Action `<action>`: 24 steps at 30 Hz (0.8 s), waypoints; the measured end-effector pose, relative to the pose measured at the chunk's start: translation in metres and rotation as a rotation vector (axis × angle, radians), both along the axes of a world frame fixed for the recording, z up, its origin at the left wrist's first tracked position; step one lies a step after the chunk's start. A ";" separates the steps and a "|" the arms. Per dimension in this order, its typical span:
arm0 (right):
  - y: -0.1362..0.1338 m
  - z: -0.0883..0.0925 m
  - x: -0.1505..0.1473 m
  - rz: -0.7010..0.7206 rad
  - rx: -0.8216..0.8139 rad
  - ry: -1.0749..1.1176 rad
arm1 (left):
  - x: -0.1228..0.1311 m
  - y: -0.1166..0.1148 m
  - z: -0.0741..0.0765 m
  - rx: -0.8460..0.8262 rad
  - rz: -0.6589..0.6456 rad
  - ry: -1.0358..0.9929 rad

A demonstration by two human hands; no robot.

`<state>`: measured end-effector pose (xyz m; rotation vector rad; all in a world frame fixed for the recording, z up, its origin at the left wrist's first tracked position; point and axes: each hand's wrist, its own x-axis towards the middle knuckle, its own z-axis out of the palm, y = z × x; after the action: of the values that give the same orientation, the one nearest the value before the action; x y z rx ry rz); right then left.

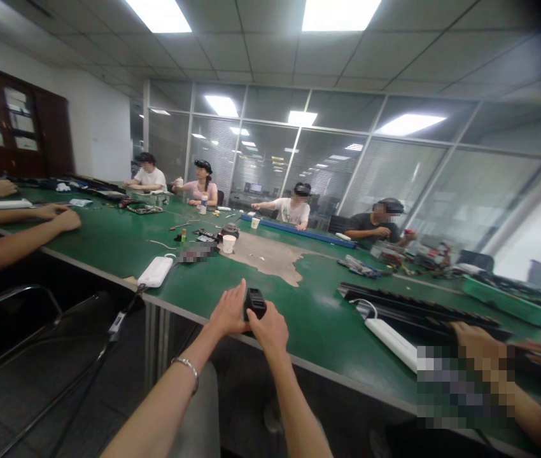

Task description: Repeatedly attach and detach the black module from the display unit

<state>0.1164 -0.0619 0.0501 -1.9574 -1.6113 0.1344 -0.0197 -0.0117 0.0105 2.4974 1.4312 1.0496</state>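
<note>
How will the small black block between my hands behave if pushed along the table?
The black block looks rigid and boxy, so it probably won't roll or flex. It fits between the left hand and right hand, so it is likely light. On the smooth green table it may slide easily.

Green surface (318,305) with a tan patch (270,257) (paler, mottled at its edge), small box (254,301) black, charger pack (156,271) and power strip (392,340) white, long rail (299,232) blue, bangle (187,366) silver.
</note>
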 end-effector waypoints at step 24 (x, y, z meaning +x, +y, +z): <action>0.008 -0.040 -0.008 -0.048 0.203 0.082 | -0.001 -0.002 0.003 -0.022 0.015 0.002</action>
<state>0.1083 -0.0541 0.0104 -1.8100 -1.4645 0.0304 -0.0206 -0.0139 0.0130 2.4772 1.4557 1.0287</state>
